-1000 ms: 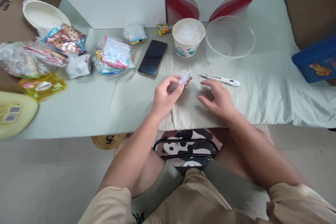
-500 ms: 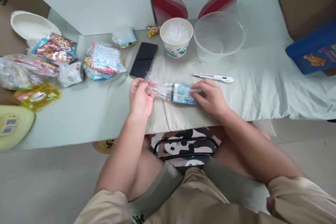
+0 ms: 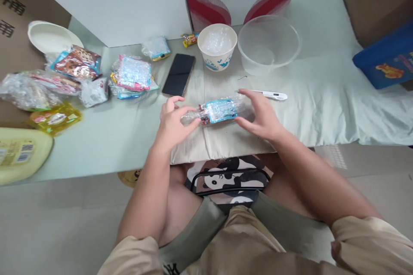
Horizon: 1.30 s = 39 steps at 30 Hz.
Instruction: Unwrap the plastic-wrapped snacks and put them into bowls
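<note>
A small blue-and-brown snack packet (image 3: 221, 111) lies near the table's front edge, wrapped in clear plastic (image 3: 191, 116) that sticks out past both ends. My left hand (image 3: 174, 121) is at the left end, thumb and fingers apart around the loose plastic. At the other end my right hand (image 3: 260, 116) has its fingers spread, with the thumb close to the packet's lower right corner. Whether either hand touches the wrap is hard to tell. Just behind my right fingers lies a white utility knife (image 3: 274, 95), partly covered by them.
Behind stand a paper cup (image 3: 217, 60) with plastic inside and a clear plastic bowl (image 3: 271, 62). A phone (image 3: 179, 74) and several wrapped packets (image 3: 133, 72) lie left. A yellow bottle (image 3: 22, 154) is far left, a blue box (image 3: 383, 60) far right.
The left fingers have loosened from a pinch on the plastic, and the right hand has spread off the packet. The packet has turned, and its wrap now lies over it and extends right.
</note>
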Each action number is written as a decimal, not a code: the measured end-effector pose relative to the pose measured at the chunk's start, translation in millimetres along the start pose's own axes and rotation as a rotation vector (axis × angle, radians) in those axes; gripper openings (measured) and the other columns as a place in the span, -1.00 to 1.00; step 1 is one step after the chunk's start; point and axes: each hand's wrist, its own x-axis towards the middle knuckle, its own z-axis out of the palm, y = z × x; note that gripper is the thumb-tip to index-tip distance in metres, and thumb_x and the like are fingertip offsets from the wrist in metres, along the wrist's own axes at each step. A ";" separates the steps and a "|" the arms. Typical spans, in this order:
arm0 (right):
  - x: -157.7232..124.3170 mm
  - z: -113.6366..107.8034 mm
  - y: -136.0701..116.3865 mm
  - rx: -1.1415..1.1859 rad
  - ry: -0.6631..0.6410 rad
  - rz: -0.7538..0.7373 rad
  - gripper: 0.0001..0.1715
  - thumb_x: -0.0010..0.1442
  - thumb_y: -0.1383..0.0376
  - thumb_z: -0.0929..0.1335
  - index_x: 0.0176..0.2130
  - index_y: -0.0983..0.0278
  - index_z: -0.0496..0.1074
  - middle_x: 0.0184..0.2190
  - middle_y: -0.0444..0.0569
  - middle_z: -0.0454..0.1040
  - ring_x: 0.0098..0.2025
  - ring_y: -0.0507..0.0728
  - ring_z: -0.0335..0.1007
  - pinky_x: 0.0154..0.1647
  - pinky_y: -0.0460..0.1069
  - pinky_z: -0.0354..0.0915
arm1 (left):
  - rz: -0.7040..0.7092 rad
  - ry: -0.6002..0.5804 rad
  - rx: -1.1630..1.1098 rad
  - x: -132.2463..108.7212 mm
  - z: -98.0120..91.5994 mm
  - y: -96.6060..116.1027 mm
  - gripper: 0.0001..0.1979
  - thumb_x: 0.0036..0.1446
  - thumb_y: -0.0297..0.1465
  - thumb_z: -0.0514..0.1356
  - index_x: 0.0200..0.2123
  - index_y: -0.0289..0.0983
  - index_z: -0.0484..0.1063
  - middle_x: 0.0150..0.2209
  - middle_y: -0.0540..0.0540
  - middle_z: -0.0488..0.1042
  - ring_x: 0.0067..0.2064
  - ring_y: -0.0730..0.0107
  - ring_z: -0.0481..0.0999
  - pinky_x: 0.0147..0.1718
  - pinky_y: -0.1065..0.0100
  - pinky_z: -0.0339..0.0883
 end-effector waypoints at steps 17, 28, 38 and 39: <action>-17.8 -12.9 -26.6 -0.193 -0.637 0.015 -0.48 0.43 0.13 0.14 0.05 0.22 0.56 -0.48 -0.05 0.56 -0.48 0.11 0.36 -0.40 0.00 0.10 | -0.369 -0.559 -0.432 -19.1 -48.4 12.4 -0.53 0.13 -0.05 0.30 -0.06 -0.28 0.62 -0.32 -0.18 0.66 -0.36 0.25 0.62 -0.33 0.26 0.52; -14.3 13.9 -34.1 -0.329 -0.415 -0.199 -0.43 0.26 0.22 0.38 0.25 0.15 0.47 0.18 0.11 0.47 0.18 0.37 0.32 0.08 0.20 0.23 | -0.283 -0.421 -0.238 4.1 -14.1 24.6 -0.67 0.08 -0.23 0.30 -0.11 -0.25 0.57 -0.30 -0.06 0.57 -0.39 0.40 0.47 -0.33 0.33 0.41; -5.2 14.8 -30.4 -0.225 -0.534 -0.147 -0.48 0.33 0.22 0.35 0.25 0.16 0.47 0.20 0.07 0.46 0.20 0.36 0.27 0.14 0.21 0.18 | -0.357 -0.036 0.401 138.3 15.1 3.6 -0.23 -0.04 -0.32 0.38 0.27 -0.24 0.31 0.17 -0.41 0.43 0.24 -0.31 0.40 0.22 -0.15 0.25; -4.8 14.2 -30.1 -0.219 -0.543 -0.147 -0.47 0.34 0.22 0.35 0.26 0.16 0.46 0.21 0.07 0.46 0.21 0.37 0.26 0.13 0.20 0.18 | -0.370 -0.057 0.408 141.8 18.1 1.6 -0.21 -0.04 -0.33 0.37 0.29 -0.23 0.29 0.16 -0.40 0.45 0.23 -0.30 0.41 0.21 -0.14 0.28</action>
